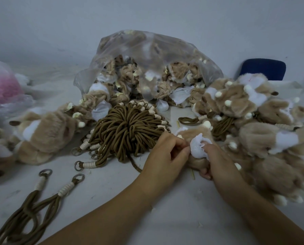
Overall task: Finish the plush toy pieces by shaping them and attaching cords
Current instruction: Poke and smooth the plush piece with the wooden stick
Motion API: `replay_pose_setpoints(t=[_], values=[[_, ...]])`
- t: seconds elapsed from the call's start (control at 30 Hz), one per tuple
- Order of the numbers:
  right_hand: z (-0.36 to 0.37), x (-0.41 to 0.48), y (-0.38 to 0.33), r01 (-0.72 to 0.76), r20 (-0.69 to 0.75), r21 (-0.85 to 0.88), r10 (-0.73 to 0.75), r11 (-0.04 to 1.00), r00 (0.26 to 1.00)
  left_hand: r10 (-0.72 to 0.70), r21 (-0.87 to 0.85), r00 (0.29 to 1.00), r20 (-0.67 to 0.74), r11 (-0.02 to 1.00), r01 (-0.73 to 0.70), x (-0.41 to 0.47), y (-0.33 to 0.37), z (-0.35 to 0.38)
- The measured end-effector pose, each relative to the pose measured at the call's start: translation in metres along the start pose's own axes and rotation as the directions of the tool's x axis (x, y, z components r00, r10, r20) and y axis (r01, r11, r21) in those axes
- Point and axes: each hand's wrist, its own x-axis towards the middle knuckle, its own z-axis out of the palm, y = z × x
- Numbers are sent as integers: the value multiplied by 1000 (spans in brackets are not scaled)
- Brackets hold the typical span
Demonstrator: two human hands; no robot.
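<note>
**Shaping a plush piece, cord not yet on**

Two loose brown looped cords with metal rings (59, 190) lie on the grey desk (112, 191). The left hand (163, 156) and right hand (216, 161) pinch a tan-and-white plush toy piece (198, 147), fingers closed, seemingly turning it out. Next, reach left for a cord.

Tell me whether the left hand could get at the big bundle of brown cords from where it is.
Probably yes. The left hand sits right beside the cord bundle, with nothing lying between them. But it is now pinching the plush piece together with the right hand, so it must let go first.
</note>
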Motion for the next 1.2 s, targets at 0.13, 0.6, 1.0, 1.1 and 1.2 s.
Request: replay_pose_setpoints(t=[0.13, 0.6, 1.0, 1.1, 1.2], values=[[-2, 6, 3, -46, 26, -73, 48, 996, 998, -129, -120, 989, 73, 983, 137, 1, 0, -1], [-1, -4, 2, 156, 68, -208, -145, 966, 987, -309, -505, 907, 286, 756, 417, 6, 0, -5], [2, -10, 9, 319, 221, -242, -268, 916, 938, -342, -490, 921, 185, 781, 388, 10, -4, -1], [2, -8, 6, 296, 213, -257, -245, 920, 946, -319, -393, 941, 112, 856, 337, 10, -5, 0], [3, -10, 1, 282, 180, -196, -248, 939, 952, -250, -318, 966, 64, 913, 257, 9, -5, -1]])
